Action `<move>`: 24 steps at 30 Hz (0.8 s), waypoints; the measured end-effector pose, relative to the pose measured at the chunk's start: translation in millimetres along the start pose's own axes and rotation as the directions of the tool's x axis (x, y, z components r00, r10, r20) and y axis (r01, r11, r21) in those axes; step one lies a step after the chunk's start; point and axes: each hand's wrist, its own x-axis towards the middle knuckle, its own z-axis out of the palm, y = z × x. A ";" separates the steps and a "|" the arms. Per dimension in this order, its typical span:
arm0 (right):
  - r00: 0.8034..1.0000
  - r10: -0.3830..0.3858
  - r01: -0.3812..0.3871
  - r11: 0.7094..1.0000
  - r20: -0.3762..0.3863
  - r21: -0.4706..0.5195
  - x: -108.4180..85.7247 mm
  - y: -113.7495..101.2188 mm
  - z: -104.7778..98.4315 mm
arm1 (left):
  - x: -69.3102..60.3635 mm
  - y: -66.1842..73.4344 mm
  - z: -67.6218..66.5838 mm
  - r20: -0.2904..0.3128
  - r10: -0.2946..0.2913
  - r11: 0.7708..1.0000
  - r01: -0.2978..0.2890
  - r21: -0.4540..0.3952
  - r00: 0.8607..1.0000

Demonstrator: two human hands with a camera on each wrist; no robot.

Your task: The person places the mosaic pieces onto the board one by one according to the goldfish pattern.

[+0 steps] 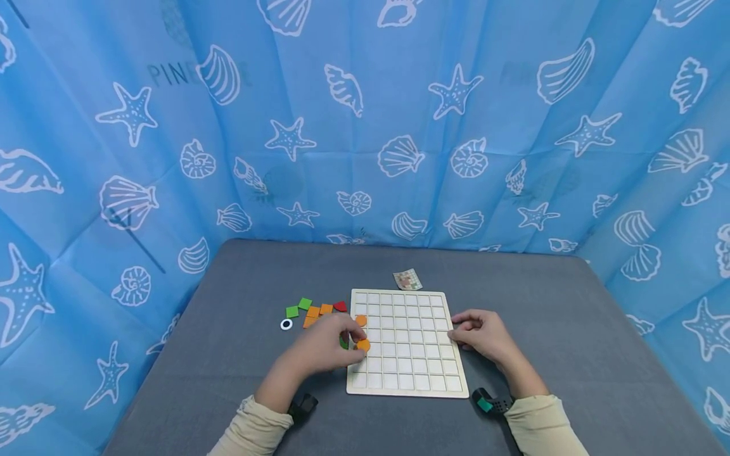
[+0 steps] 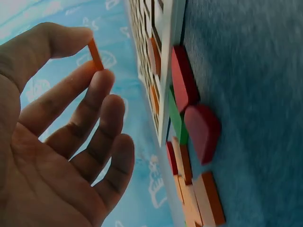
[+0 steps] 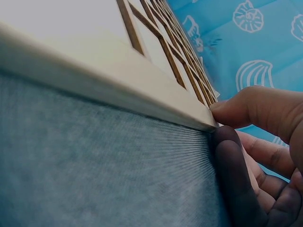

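My left hand [image 1: 327, 343] pinches a small flat orange disc [image 1: 363, 346] between thumb and fingertips, over the left columns of a pale wooden grid board [image 1: 407, 392]. In the left wrist view the orange disc [image 2: 95, 55] appears edge-on, and the other fingers are loosely bent. Another orange disc [image 1: 361, 320] lies in the board's left column. At the board's right edge my right hand [image 1: 481, 332] holds the rim. The right wrist view shows its thumb on top of the board's edge [image 3: 118, 87] and a finger against the side.
Left of the board lie green squares [image 1: 292, 311], several orange pieces [image 1: 313, 311], a red piece [image 1: 340, 306] and a white ring-shaped piece [image 1: 286, 324] with a dark centre. A patterned card [image 1: 407, 279] lies behind the board on the grey table [image 1: 542, 304]. A blue shell-print curtain [image 1: 365, 126] hangs behind.
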 end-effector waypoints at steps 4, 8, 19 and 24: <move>1.000 -0.005 0.005 1.000 -0.001 -0.005 0.1 0.4 -0.3 | 2.9 1.5 7.4 0.056 0.017 1.000 -0.017 -0.001 0.998; 1.000 -0.005 0.005 1.000 -0.006 -0.010 0.1 0.4 0.1 | 5.2 4.1 12.6 0.094 0.040 0.999 -0.040 -0.005 0.995; 1.000 -0.001 0.000 1.000 -0.016 -0.019 -0.1 -0.4 0.9 | 8.4 4.7 20.9 0.155 0.031 0.999 -0.036 0.031 0.987; 1.000 0.003 -0.003 1.000 -0.010 -0.013 0.0 0.9 0.9 | 8.8 5.6 22.9 0.151 0.019 0.998 -0.027 0.055 0.988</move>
